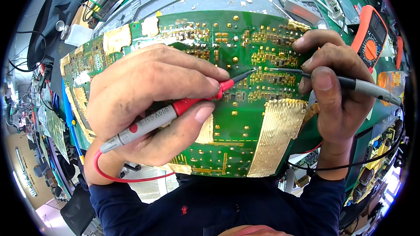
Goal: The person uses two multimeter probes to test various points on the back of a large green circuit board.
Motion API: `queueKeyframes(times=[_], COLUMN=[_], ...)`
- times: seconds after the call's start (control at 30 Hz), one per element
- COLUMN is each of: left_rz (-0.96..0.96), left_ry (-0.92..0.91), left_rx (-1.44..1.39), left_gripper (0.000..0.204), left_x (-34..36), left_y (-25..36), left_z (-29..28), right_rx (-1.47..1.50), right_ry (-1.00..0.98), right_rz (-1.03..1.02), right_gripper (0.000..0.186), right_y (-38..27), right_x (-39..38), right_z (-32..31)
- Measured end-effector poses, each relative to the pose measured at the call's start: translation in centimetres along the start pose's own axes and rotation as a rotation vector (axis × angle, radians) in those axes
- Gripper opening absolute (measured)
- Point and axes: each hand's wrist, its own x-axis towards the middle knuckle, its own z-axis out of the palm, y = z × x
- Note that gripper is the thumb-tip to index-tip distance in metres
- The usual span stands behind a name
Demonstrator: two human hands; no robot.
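Red probe (180, 106) (dark lettering (156, 117) on its barrel (142, 126)) pinched in left hand (144, 81); right hand (339, 96) pinches black probe (346, 82).

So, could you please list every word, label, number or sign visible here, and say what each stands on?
I'll place the markings without copying them out.
Red-and-grey probe, left hand: dark printing along the grey barrel.
Dark blue shirt: small red emblem.
Orange multimeter: markings too small to read.
Green circuit board: nothing legible.
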Motion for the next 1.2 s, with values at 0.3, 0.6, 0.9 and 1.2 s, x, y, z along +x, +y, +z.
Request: queueKeyframes(times=[0.3, 0.6, 0.9, 1.2], left_rz=[0.017, 0.011, -0.047, -0.125], left_ry=[-0.016, -0.011, -0.028, -0.062], left_rx=[0.011, 0.015, 0.039, 0.081], left_gripper=[0.015, 0.014, 0.01, 0.012], left_x=[0.1, 0.0, 0.4, 2.7], left_y=[0.1, 0.3, 1.0, 2.1], left_z=[0.0, -0.1, 0.0, 0.3], right_rx=[0.012, 0.022, 0.023, 0.159], right_ry=[0.003, 0.004, -0.006, 0.073], right_rz=[-0.001, -0.008, -0.01, 0.236], right_gripper=[0.017, 0.011, 0.005, 0.017], right_y=[0.1, 0.1, 0.5, 1.7], right_x=[0.0, 0.2, 0.3, 0.4], right_z=[0.1, 0.3, 0.0, 0.6])
